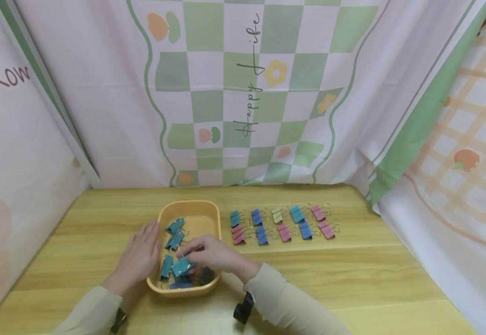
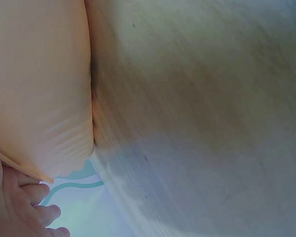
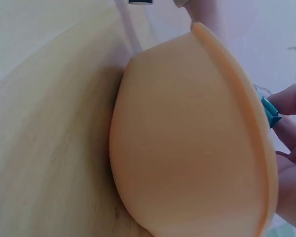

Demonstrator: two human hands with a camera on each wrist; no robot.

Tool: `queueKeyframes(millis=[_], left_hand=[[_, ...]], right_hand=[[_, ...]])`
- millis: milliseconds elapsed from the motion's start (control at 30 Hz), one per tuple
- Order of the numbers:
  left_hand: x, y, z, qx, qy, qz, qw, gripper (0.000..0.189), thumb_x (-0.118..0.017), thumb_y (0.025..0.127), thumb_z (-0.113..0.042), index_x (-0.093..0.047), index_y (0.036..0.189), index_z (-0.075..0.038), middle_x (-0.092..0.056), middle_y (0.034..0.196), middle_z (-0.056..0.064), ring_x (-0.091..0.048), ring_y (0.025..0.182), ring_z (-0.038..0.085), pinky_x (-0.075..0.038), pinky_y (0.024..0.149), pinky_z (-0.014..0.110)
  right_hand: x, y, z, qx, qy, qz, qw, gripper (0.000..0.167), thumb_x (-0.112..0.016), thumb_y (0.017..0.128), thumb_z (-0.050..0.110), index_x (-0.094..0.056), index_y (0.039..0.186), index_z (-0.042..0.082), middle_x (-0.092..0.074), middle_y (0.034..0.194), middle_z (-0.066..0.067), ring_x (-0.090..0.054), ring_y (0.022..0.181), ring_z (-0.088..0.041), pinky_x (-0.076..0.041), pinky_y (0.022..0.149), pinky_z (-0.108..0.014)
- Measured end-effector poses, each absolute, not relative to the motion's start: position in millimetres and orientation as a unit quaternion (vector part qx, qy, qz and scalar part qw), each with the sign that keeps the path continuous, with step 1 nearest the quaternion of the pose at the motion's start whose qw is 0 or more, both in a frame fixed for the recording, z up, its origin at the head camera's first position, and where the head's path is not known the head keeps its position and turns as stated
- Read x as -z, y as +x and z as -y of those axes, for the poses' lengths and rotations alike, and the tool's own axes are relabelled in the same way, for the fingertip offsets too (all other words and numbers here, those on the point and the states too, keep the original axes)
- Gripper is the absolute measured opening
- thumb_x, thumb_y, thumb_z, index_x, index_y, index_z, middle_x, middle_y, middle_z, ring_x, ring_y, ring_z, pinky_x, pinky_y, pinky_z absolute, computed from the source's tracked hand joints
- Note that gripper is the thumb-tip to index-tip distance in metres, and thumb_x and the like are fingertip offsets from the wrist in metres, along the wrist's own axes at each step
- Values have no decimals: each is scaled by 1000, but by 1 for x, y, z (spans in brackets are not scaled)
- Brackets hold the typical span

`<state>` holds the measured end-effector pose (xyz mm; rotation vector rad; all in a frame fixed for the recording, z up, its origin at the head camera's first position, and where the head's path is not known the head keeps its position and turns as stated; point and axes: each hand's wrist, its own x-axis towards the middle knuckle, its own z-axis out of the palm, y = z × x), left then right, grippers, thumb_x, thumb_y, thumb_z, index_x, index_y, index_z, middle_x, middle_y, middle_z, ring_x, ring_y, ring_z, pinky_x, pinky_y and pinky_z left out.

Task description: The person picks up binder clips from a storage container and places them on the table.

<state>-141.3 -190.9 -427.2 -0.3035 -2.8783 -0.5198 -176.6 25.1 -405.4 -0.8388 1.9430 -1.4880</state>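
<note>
Right sleeve, grip on teal clip

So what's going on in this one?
The person's right hand pinches a teal clip over the tray, while the left hand rests against the tray's left side. Other clips lie in the tray, several of them teal. On the table to its right, ten clips lie in two rows of five.

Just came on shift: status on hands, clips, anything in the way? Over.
Left hand at yellow tray's rim. Right hand pinching teal clip. Other clips in tray lie close beside it.
</note>
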Motion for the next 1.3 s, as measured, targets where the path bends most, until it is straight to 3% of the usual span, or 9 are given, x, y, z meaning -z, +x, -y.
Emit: queueKeyframes(millis=[200,400,633,800,1167,1300], left_hand=[[425,-141,190,177,-103,974,101,49,-36,98,-14,-25,139,11,-24,144,27,-18,130,46,-14,105,59],[425,-140,189,185,-99,973,97,50,-36,98,-14,-25,139,11,-23,144,26,-17,131,46,-12,105,59],[426,-141,189,187,-98,973,97,50,-36,97,-15,-25,139,11,-23,144,26,-17,131,46,-12,105,59],[424,-140,188,185,-97,973,95,50,-36,98,-14,-25,139,10,-23,144,26,-17,131,46,-12,105,58],[424,-139,189,182,-99,974,92,50,-36,98,-14,-25,139,10,-23,144,27,-16,131,46,-12,105,59],[424,-140,189,180,-99,974,96,49,-36,98,-14,-25,139,11,-23,144,27,-17,131,46,-13,105,59]], right_hand=[[406,-180,-32,611,-283,-680,291,23,-55,89,4,-63,106,-10,-64,102,-6,-63,76,-19,-55,72,-39],[404,-181,-39,620,-256,-689,273,20,-62,89,14,-67,99,-2,-65,100,-7,-60,84,-17,-53,76,-39],[402,-185,-54,614,-249,-713,227,16,-65,86,18,-67,90,3,-62,94,-5,-56,80,-15,-53,71,-36],[401,-191,-67,633,-230,-706,220,18,-65,86,16,-64,91,-1,-61,91,-5,-55,78,-15,-52,69,-33],[399,-196,-101,662,-199,-691,209,19,-65,86,9,-62,93,-8,-61,89,-7,-60,77,-17,-54,73,-41],[405,-198,-113,664,-196,-690,209,14,-64,86,9,-63,90,-4,-61,90,-7,-60,80,-18,-54,74,-43]])
